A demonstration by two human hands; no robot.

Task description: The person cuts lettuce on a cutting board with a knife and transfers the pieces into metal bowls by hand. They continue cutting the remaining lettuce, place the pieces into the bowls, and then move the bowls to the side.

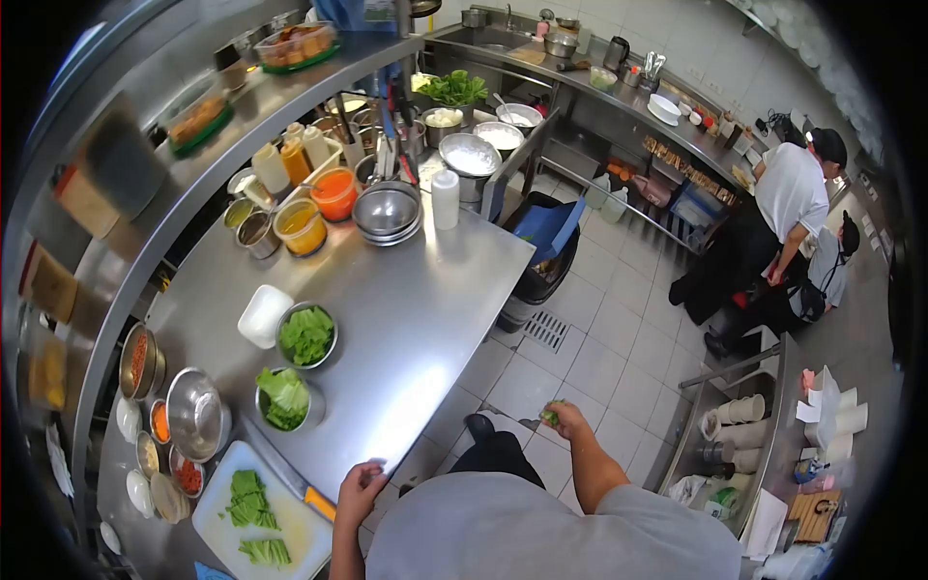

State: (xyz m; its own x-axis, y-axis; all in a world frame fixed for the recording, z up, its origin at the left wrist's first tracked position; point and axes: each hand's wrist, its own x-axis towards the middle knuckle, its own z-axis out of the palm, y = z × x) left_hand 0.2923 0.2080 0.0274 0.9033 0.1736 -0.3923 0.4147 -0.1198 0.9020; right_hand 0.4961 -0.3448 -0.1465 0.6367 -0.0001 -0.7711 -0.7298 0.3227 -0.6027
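Observation:
My left hand is at the front edge of the steel table, fingers loosely bent, with nothing visible in it. Close by, a knife with an orange handle lies along the white cutting board. Cut green lettuce rests on that board in two piles. Out over the floor, away from the table, my right hand is closed around a small piece of green leaf, mostly covered by the fingers. Two metal containers of lettuce leaves stand beyond the board.
A white foam tray, steel bowls and sauce tubs stand on the table. A black bin is past its corner. Two people are at the right. A shelf overhangs the left; a counter stands right.

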